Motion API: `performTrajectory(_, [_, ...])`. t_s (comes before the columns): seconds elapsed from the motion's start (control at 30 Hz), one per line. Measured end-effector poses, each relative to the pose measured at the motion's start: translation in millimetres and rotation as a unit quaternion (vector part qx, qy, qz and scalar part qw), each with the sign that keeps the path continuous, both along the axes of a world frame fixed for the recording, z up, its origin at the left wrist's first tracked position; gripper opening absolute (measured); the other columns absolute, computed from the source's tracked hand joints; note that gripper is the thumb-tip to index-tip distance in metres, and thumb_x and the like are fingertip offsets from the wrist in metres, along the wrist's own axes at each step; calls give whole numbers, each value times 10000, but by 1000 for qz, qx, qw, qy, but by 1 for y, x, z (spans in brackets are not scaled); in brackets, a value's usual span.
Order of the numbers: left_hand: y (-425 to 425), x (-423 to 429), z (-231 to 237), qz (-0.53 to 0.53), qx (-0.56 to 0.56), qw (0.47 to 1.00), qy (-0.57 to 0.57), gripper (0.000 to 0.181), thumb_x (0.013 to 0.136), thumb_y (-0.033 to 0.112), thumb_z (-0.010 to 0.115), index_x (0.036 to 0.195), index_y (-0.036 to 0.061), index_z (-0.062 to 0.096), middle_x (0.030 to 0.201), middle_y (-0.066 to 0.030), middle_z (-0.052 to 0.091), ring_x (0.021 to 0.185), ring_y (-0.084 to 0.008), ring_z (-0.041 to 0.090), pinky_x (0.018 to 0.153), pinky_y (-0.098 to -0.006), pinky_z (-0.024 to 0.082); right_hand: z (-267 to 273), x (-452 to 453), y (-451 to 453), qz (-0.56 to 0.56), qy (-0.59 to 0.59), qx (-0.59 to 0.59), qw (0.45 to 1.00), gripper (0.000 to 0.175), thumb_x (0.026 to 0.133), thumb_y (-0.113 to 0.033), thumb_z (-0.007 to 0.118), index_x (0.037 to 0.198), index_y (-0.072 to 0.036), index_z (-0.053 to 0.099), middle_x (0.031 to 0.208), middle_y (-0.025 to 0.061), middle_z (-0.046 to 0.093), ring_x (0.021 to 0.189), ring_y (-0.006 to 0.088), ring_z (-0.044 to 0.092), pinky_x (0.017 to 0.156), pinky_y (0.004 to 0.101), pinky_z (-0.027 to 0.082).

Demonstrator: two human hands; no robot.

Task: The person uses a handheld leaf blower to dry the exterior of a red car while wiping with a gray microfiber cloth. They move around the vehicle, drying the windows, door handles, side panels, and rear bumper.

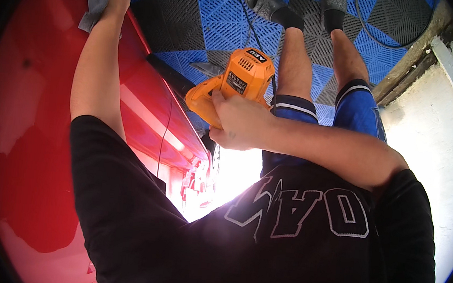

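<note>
My right hand [244,123] is closed around the handle of an orange AEG electric blower [248,72]. Its black nozzle [171,76] points away to the left, its tip beside the lower edge of a red car body [42,125]. Far forward on the left, my left hand [119,0] grips a grey cloth [97,3] against the red paintwork. Part of that hand is hidden by the cloth and the top of the picture.
Blue and black grid floor tiles [220,21] lie underfoot. A dark cord [256,37] runs over them near my sandal [263,3], and a black cable [375,39] curves at the upper right. On the right stands a white wall [422,118]. Behind the blower, glare washes out the car's wheel area.
</note>
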State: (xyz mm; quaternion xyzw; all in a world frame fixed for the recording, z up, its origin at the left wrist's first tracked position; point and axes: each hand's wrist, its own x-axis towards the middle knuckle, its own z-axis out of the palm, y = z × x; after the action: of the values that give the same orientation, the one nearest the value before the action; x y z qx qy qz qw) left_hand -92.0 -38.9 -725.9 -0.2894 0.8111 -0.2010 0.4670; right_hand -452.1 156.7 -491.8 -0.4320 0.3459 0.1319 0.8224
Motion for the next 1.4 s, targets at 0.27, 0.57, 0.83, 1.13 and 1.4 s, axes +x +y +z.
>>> performTrajectory(0.27, [-25,-70,53,-91,215,926,-296,402,1004,161,533,1378,76,656,1383,-134,631,1261,-379,595,1010,-526,479,-9,7,-2,-139,25,-70,988,786,847,-236,668,1398,251,388,898,314,714,827,454,740,771,495,610])
performTrajectory(0.57, [-152,-153,118,57,7,947,-317,663,1028,446,502,1605,144,378,1577,-33,498,1481,-254,425,1261,-643,57,-19,-9,-77,-206,33,-175,962,588,846,-237,661,1186,217,509,871,333,704,827,469,729,792,524,595])
performTrajectory(0.83, [-81,-107,112,-48,30,964,-261,686,1051,389,415,1634,58,269,1690,-101,306,1538,-301,320,1210,-733,77,-22,-41,-118,-283,103,-216,929,653,864,-263,672,1310,170,471,814,322,691,768,492,712,728,529,597])
performTrajectory(1.13, [176,-9,134,480,333,803,-118,673,1024,340,468,1630,120,273,1685,-103,309,1503,-319,363,1217,-665,165,-20,-49,-122,-325,23,-173,929,414,830,-260,664,1029,103,639,759,258,716,782,383,756,733,477,597])
performTrajectory(1.4, [271,-1,284,649,224,726,-52,703,992,322,538,1637,231,275,1669,-64,348,1457,-284,436,1210,-615,240,83,-130,-162,-308,45,-79,947,239,926,-151,682,1066,38,640,667,42,623,470,131,589,423,285,459])
